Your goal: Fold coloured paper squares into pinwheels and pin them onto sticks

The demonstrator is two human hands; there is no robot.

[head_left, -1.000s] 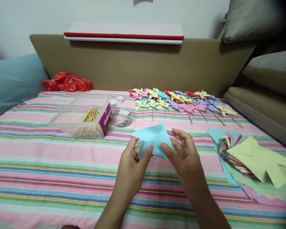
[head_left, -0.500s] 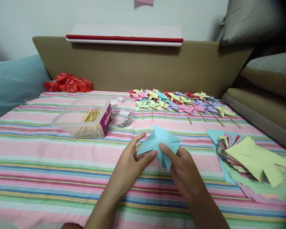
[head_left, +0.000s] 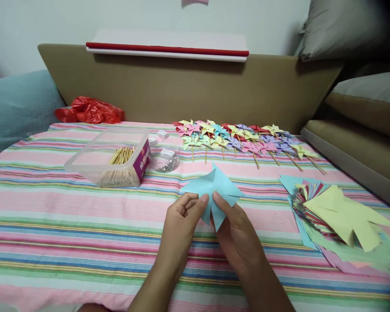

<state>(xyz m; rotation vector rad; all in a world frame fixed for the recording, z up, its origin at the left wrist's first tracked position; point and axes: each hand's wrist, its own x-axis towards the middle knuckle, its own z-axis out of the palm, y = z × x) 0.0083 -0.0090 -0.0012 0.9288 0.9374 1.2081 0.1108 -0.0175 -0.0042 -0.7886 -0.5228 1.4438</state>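
Note:
A light blue cut paper square (head_left: 214, 188) is held above the striped cloth (head_left: 52, 225) by both hands. My left hand (head_left: 180, 221) pinches it at the middle with thumb and fingers closed. My right hand (head_left: 235, 232) pinches it beside the left thumb, its fingers curled under the paper. Several flaps of the paper point outward like pinwheel blades.
Behind the hands lie rows of finished paper pinwheels on sticks (head_left: 237, 138). A clear box of wooden sticks (head_left: 117, 162) and a small tub of pins (head_left: 165, 161) stand at the left. A stack of cut coloured papers (head_left: 338, 216) lies at the right. A red plastic bag (head_left: 87, 110) sits far left.
The blue paper has been turned and its flaps folded toward the middle. Both thumbs have come together at its centre, and the right hand's fingers have closed under it.

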